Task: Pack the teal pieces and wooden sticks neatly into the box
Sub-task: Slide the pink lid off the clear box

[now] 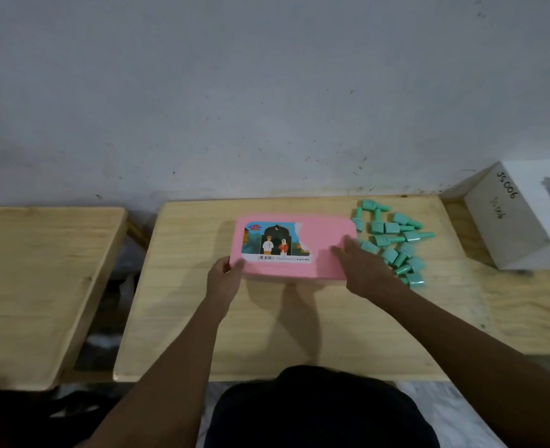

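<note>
Fingers of left hand (225,273) grip the box (291,247) corner; right hand (357,263) lies flat, fingers spread on its lid; a careless nudge could scatter teal pieces (393,244) off the table's (202,334) right edge.

Closed pink box (294,247) flat on table, teal pieces (393,242) heaped beside

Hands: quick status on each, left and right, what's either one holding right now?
Left hand: gripping the near-left corner of the pink box, which is closed.
Right hand: open, fingers flat on the box lid, holding nothing; teal pieces untouched beside it.
</note>
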The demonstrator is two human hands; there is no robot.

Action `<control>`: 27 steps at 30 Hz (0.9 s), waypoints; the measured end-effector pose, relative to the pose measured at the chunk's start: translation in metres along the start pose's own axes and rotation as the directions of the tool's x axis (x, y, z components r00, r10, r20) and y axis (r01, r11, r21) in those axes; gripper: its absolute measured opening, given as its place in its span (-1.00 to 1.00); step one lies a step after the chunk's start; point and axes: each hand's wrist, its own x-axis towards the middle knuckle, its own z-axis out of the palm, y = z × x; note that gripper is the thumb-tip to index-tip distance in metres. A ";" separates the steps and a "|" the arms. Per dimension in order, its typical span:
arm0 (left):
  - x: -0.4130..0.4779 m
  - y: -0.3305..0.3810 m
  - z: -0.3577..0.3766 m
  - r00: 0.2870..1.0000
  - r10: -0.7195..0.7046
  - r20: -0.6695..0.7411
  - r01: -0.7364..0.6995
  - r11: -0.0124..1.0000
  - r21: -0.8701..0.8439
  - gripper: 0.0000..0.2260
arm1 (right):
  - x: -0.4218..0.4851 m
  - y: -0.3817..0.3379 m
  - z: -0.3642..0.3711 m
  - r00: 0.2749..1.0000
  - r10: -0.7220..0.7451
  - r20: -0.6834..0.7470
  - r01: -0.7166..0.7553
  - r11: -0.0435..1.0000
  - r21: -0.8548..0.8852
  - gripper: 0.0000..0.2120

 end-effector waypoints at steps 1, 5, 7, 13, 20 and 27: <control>0.000 -0.001 -0.001 1.000 -0.005 0.007 0.005 1.000 -0.022 -0.78 | 0.000 -0.002 -0.001 1.000 0.008 0.012 -0.008 1.000 -0.023 -0.34; 0.006 -0.009 -0.007 0.998 -0.027 0.059 0.031 0.996 -0.078 -0.80 | 0.002 -0.003 -0.011 0.996 -0.006 0.091 0.014 0.996 -0.084 -0.29; 0.009 -0.013 -0.008 0.996 -0.022 0.082 0.028 0.997 -0.078 -0.83 | 0.004 -0.001 -0.016 0.992 -0.030 0.123 0.044 0.993 -0.111 -0.24; 0.011 -0.019 -0.009 0.995 -0.015 0.095 0.025 0.995 -0.101 -0.80 | 0.015 0.010 -0.034 0.965 -0.105 0.241 0.128 0.988 -0.083 -0.17; -0.010 -0.023 0.001 0.983 0.145 0.113 -0.128 0.981 -0.145 -0.50 | 0.033 0.025 -0.065 0.929 -0.143 0.342 0.170 0.984 -0.051 -0.22; -0.023 -0.026 0.032 0.981 0.179 0.070 -0.157 0.956 -0.247 -0.19 | 0.028 0.023 -0.061 0.933 -0.148 0.328 0.173 0.984 -0.047 -0.23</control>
